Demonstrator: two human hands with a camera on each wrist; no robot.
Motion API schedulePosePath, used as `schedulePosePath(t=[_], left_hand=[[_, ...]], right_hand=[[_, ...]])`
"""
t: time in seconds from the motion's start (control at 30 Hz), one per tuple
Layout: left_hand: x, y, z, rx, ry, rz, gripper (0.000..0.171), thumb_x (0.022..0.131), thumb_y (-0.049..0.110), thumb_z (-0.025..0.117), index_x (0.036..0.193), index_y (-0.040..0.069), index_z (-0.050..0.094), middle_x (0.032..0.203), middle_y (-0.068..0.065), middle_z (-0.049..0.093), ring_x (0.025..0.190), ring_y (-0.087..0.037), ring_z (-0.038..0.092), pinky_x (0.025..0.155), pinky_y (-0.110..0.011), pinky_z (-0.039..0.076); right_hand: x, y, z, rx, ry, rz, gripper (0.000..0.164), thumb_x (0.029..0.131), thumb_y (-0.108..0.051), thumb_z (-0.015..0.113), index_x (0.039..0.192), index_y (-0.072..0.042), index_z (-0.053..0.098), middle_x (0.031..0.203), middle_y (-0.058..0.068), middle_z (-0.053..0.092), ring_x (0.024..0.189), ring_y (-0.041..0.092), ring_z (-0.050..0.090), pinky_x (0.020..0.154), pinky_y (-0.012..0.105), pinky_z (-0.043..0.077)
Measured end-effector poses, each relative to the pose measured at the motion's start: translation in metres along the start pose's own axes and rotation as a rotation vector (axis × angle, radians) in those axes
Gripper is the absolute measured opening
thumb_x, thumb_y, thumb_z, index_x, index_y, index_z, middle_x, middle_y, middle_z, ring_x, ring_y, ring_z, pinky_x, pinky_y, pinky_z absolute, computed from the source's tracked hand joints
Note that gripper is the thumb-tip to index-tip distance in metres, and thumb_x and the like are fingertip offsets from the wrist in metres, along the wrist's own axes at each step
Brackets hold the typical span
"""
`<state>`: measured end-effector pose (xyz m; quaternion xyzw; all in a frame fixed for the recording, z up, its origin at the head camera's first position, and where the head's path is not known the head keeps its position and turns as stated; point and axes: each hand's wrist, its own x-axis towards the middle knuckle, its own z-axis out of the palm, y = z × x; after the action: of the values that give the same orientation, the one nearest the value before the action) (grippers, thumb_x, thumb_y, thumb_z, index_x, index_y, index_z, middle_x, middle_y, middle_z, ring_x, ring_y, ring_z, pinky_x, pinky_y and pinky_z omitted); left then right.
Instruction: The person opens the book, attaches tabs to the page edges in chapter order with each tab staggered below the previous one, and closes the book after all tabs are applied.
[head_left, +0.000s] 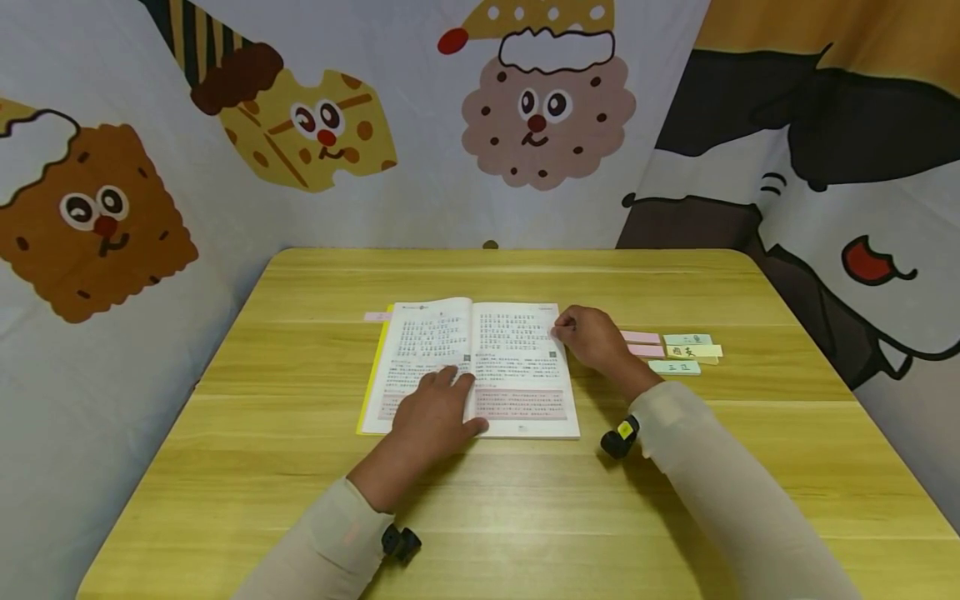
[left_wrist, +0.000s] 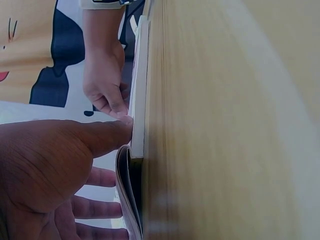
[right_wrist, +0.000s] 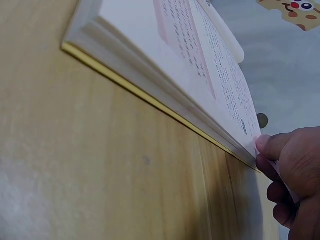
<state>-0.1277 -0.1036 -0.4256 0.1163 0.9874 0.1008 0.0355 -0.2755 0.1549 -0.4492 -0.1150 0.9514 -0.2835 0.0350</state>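
An open book [head_left: 517, 367] with printed text lies on the table, its yellow cover showing along the left side. My left hand [head_left: 437, 412] rests spread on the lower left page, the thumb reaching across the gutter at the bottom edge. At the upper right edge of the right page, my right hand [head_left: 592, 337] pinches a pale pink paper tab [right_wrist: 288, 189] between thumb and curled fingers, against the page edge; most of the tab is hidden by the hand. Another pink tab [head_left: 377, 317] sticks out from the book's left side.
Right of the book lie pink slips [head_left: 642, 351], green slips [head_left: 673, 367] and a yellow slip [head_left: 692, 352] with handwriting. The wooden table [head_left: 480, 517] backs onto a cartoon-printed curtain [head_left: 420, 208]. Each wrist bears a small black camera [head_left: 401, 544].
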Motion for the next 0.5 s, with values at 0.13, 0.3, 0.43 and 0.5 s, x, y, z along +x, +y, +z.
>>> schedulePosePath(t=[0.13, 0.3, 0.43, 0.5], left_hand=[[-0.0005, 0.0, -0.0003, 0.001, 0.005, 0.003, 0.069, 0.079, 0.053, 0.068, 0.134, 0.014, 0.049, 0.138, -0.011, 0.043, 0.122, -0.034, 0.042, 0.078, -0.047, 0.048], [-0.0006, 0.0002, -0.0001, 0.008, 0.01, 0.006, 0.069, 0.079, 0.053, 0.068, 0.133, 0.014, 0.049, 0.137, -0.012, 0.044, 0.122, -0.034, 0.043, 0.077, -0.046, 0.049], [-0.0004, 0.0006, 0.0, 0.014, 0.007, 0.003, 0.069, 0.079, 0.053, 0.068, 0.133, 0.014, 0.049, 0.137, -0.012, 0.044, 0.122, -0.034, 0.043, 0.077, -0.046, 0.049], [-0.0003, 0.0007, 0.0001, 0.014, 0.006, 0.002, 0.07, 0.079, 0.053, 0.068, 0.133, 0.014, 0.049, 0.138, -0.012, 0.044, 0.122, -0.034, 0.043, 0.078, -0.046, 0.049]], right_hand=[[0.001, 0.0006, 0.0012, -0.016, 0.011, 0.002, 0.016, 0.092, -0.029, 0.061, 0.098, -0.014, 0.062, 0.089, -0.001, 0.063, 0.071, 0.017, 0.054, 0.06, 0.033, 0.042], [0.0006, -0.001, 0.0025, -0.064, 0.031, -0.014, 0.017, 0.091, -0.029, 0.062, 0.098, -0.014, 0.064, 0.091, -0.001, 0.064, 0.073, 0.016, 0.056, 0.063, 0.033, 0.044], [0.0003, -0.0031, 0.0024, -0.095, 0.042, -0.024, 0.018, 0.09, -0.028, 0.064, 0.098, -0.013, 0.066, 0.092, 0.001, 0.065, 0.075, 0.016, 0.057, 0.065, 0.034, 0.044], [0.0006, -0.0039, 0.0024, -0.115, 0.046, -0.025, 0.017, 0.09, -0.028, 0.065, 0.098, -0.013, 0.066, 0.092, 0.001, 0.066, 0.076, 0.016, 0.058, 0.066, 0.034, 0.045]])
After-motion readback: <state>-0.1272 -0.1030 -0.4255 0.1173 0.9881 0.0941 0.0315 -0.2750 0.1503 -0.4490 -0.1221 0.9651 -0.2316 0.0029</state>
